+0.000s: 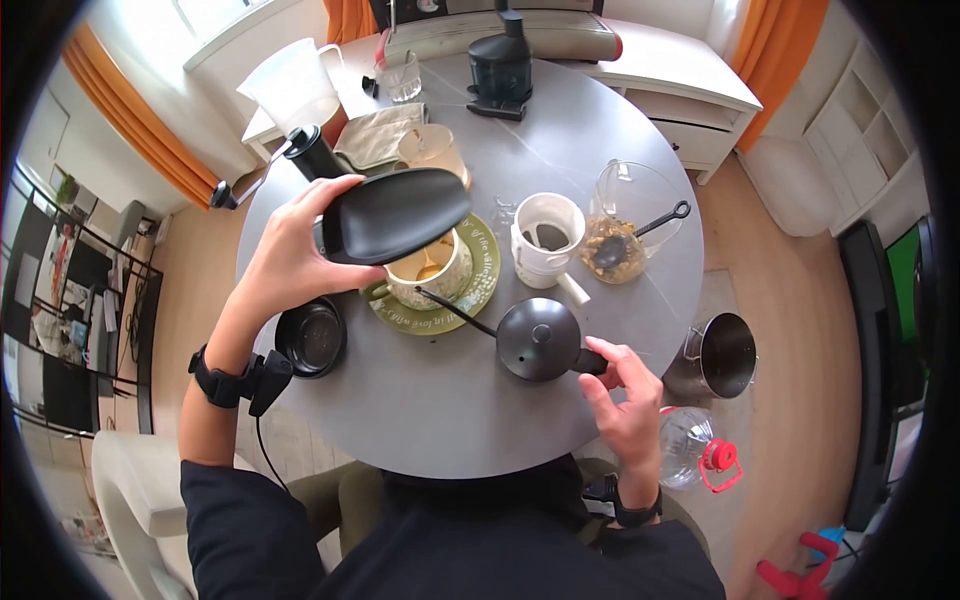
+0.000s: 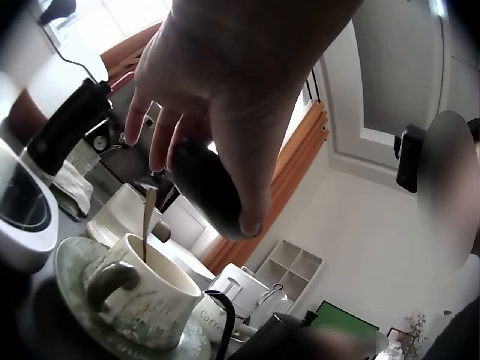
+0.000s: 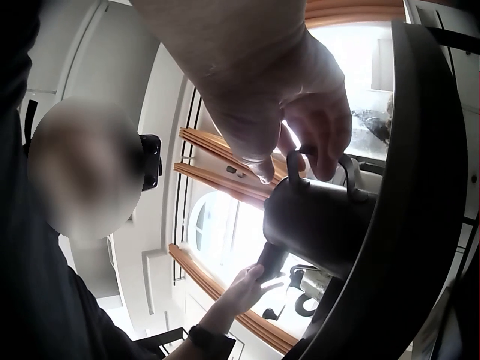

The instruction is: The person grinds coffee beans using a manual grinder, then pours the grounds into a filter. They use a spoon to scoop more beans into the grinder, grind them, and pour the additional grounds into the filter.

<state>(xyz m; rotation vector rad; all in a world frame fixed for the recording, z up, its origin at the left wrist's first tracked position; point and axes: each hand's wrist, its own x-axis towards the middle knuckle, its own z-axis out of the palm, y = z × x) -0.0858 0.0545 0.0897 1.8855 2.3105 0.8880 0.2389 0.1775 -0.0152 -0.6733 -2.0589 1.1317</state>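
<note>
My left hand (image 1: pixel 297 245) grips a black oval dish (image 1: pixel 398 215) by its left end, thumb at the near side, fingers on the far side. It is held up, overlapping the cup in the head view. Under it, a patterned cup (image 2: pixel 154 300) with a spoon (image 2: pixel 149 217) in it stands on a green saucer (image 1: pixel 482 275). My right hand (image 1: pixel 630 400) is at the handle of a black gooseneck kettle (image 1: pixel 540 340) on the table. Its fingers touch the handle, while the thumb is spread away from it.
A white mug-like vessel (image 1: pixel 548 215) and a glass jug (image 1: pixel 610 240) holding brown bits and a black spoon stand right of the cup. A round black dish (image 1: pixel 311 338) lies left. Behind are a hand grinder (image 1: pixel 312 150) and cloth (image 1: pixel 382 135). A bin (image 1: pixel 712 355) and bottle (image 1: pixel 690 450) stand beyond the table's right edge.
</note>
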